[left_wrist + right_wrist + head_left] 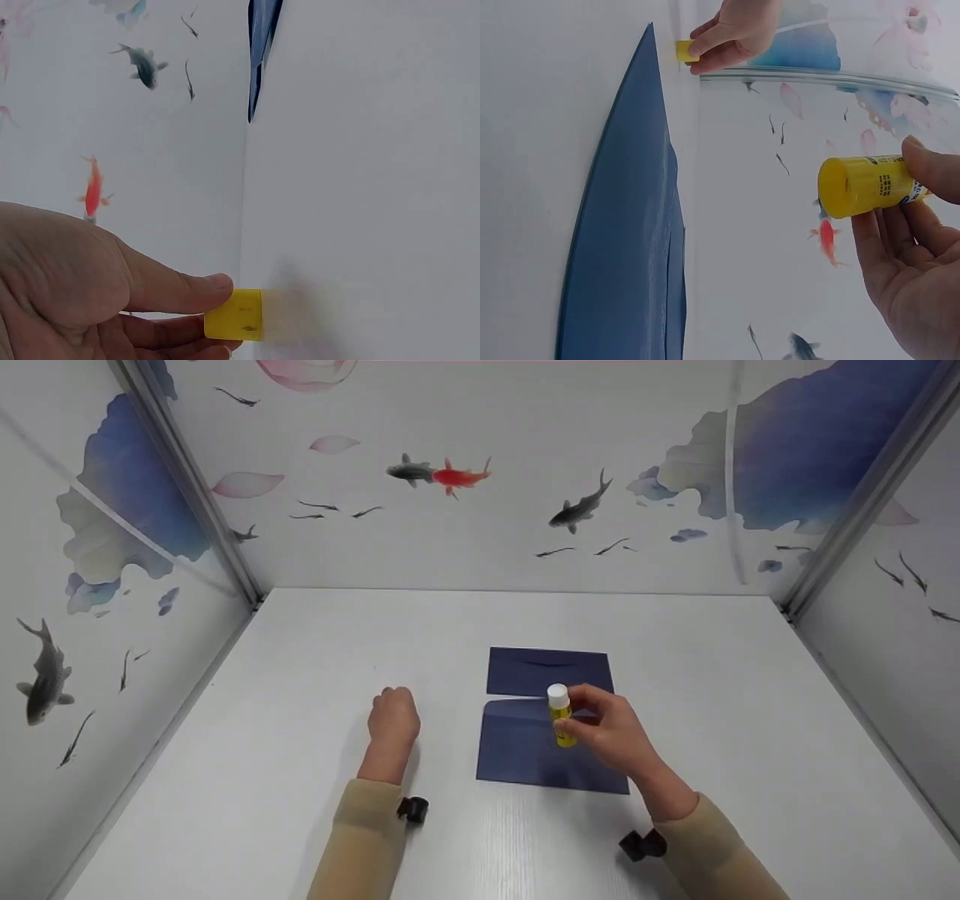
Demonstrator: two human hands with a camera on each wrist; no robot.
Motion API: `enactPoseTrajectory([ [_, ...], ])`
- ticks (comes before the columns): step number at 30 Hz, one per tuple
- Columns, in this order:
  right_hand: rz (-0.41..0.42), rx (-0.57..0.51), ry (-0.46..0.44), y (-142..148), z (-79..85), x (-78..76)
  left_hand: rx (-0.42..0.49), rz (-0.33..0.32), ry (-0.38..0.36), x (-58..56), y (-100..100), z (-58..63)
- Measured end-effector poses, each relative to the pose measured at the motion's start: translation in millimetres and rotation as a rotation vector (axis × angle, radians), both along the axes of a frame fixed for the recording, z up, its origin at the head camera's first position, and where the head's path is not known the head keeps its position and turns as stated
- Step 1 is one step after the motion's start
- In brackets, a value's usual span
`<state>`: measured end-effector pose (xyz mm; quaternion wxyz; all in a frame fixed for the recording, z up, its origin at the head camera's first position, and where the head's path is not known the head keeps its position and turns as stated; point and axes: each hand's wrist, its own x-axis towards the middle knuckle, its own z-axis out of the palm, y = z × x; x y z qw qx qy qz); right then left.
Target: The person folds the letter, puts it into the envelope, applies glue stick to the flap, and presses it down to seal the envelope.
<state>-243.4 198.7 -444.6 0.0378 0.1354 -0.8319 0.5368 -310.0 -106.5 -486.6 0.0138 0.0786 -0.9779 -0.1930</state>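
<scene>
Between thumb and fingers, my right hand [613, 733] holds a glue stick [562, 718] over the blue paper. It has a yellow barrel, and its white end points up and away from me. My left hand [394, 718] is low over the table to the left, pinching a small yellow cap [234, 315]; in the head view the hand hides this cap. Two dark blue envelopes lie on the table, a far envelope [547, 661] with a curved flap line and a near envelope [517, 750] partly covered by my right hand and the glue stick.
The white table [225, 780] is closed in by a back wall [480, 547] and side walls printed with fish and leaves. Metal posts stand at the back corners. Each sleeved wrist carries a small black camera.
</scene>
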Motion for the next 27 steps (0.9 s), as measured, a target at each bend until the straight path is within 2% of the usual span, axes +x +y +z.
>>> enactPoseTrajectory([
  [10,0.009,0.021,-0.004,0,-0.7,-0.6,-0.004,0.025,0.044,3.2,-5,-0.6],
  [15,0.005,0.025,-0.009,1,-1.0,-0.7,0.016,0.010,0.082,6.5,-2,5.7],
  [19,0.001,0.035,-0.001,1,-0.4,-0.9,0.109,-0.015,0.107,9.8,6,17.4],
  [27,-0.009,0.061,0.035,0,-1.3,-0.6,0.385,-0.073,0.109,16.0,32,34.5],
])
